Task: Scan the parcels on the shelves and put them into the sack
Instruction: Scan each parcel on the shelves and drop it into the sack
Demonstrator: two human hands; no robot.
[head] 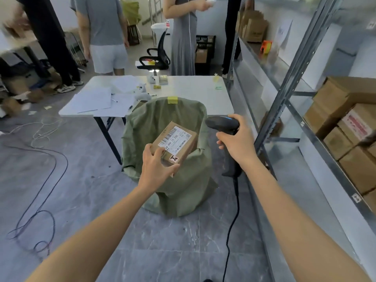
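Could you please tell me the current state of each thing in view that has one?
parcel: closed, label up, held over the sack
scanner: gripped, head towards the parcel
sack: upright, mouth open
left hand: grips the parcel
right hand: grips the scanner
shelf boxes: closed, stacked

On my feed: parcel [180, 144] is brown cardboard, with a white label [175, 137] carrying black barcode stripes and a small sticker [173, 159] with a dark mark on white and a reddish edge. Sack [183, 180] is plain olive green, yellow tag [172, 99] at the rim. Scanner [222, 123] is black with a thin blue strip; cable [237, 200] black. Floor [162, 251] is grey with marbled veining. Table [193, 92] has a pale grey top and black legs. Shelf frame [309, 51] is silver metal. Shelf boxes [341, 94] are brown, and I see one box [357, 124] with red print on white.
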